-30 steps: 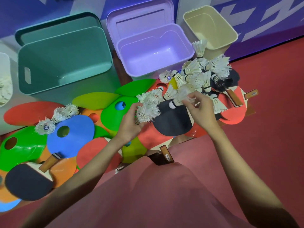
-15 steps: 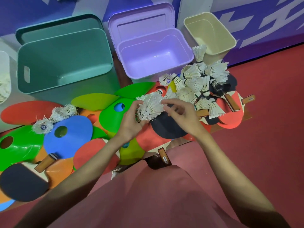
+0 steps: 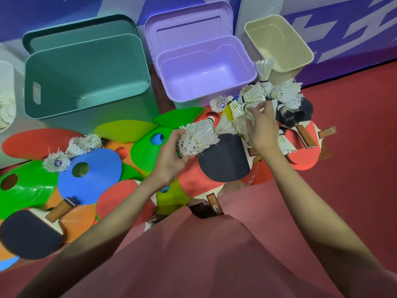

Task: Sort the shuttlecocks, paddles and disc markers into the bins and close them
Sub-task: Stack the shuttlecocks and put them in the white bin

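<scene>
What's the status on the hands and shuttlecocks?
Left hand holds a shuttlecock bunch. Right hand reaching into the loose pile. Purple bin open, empty.

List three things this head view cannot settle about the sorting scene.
- White bin: cut off by the left edge; its contents stay unclear.
- Right hand: the back of the hand hides whether its fingertips pinch a shuttlecock.
- Stack in left hand: shuttlecocks nested, count unreadable.

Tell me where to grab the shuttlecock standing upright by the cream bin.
Pinch the upright shuttlecock low, at the dark band under its feather skirt, coming from above and in front. It stands skirt-up, the cream bin blocks the far side, and frayed feathers probably crush.
</scene>
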The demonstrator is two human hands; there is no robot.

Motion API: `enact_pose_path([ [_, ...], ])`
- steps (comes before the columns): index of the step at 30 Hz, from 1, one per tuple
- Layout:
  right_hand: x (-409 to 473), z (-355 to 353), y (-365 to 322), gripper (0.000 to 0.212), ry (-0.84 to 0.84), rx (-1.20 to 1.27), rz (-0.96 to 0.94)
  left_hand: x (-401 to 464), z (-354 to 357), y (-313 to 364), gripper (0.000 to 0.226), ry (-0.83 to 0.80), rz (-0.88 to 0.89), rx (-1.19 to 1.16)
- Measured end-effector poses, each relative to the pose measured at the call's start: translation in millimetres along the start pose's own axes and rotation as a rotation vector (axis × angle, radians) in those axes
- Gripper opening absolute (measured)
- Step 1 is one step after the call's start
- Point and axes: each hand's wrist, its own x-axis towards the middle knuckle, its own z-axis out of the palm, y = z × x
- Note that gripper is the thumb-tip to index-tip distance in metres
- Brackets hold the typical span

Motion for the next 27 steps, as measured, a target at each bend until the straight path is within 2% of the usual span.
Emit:
enact_pose_path([
  [2,10.7,1.8,1.0,0.017,-0.042,-0.032,0.054,0.1,-1.8,0.5,0.058,0.007,0.000,-0.001],
  [4,17.6,-0.5,1.1,0.013,-0.051,0.056,0.118,0.1,-4.4,0.5,0.058,0.020,0.003,0.011],
  [7,16.0,-10.6,-2.8,0.014,0.084,0.076,-0.003,-0.2,-8.6,-4.0,0.056,0.047,0.019,0.051],
  [9,11.0,-21.4,-12.3,0.015,0.196,0.271,-0.017,0.0,-11.0,-6.7,0.056,0.070,0.022,0.075],
  [11,6.1,-29.1,-23.1,0.008,0.220,0.584,0.046,1.3,-11.8,-7.8,0.056,0.081,0.022,0.093],
  [13,2.2,-32.6,-34.0,0.001,0.131,0.784,0.105,3.5,-11.1,-6.7,0.056,0.068,0.021,0.101],
  [15,-2.5,-31.8,-43.2,0.003,0.031,0.877,0.126,6.4,-9.4,-4.3,0.056,0.050,0.023,0.102],
  [20,-8.9,-19.9,-56.6,0.009,-0.066,0.914,0.128,12.5,-2.4,6.1,0.057,0.000,0.051,0.099],
  [24,-14.0,-8.5,-62.1,0.012,-0.108,0.854,0.115,16.8,3.2,13.1,0.057,-0.045,0.058,0.068],
  [27,-14.5,-3.4,-63.7,0.008,-0.142,0.812,0.111,18.3,3.9,13.2,0.066,-0.062,0.056,0.086],
])
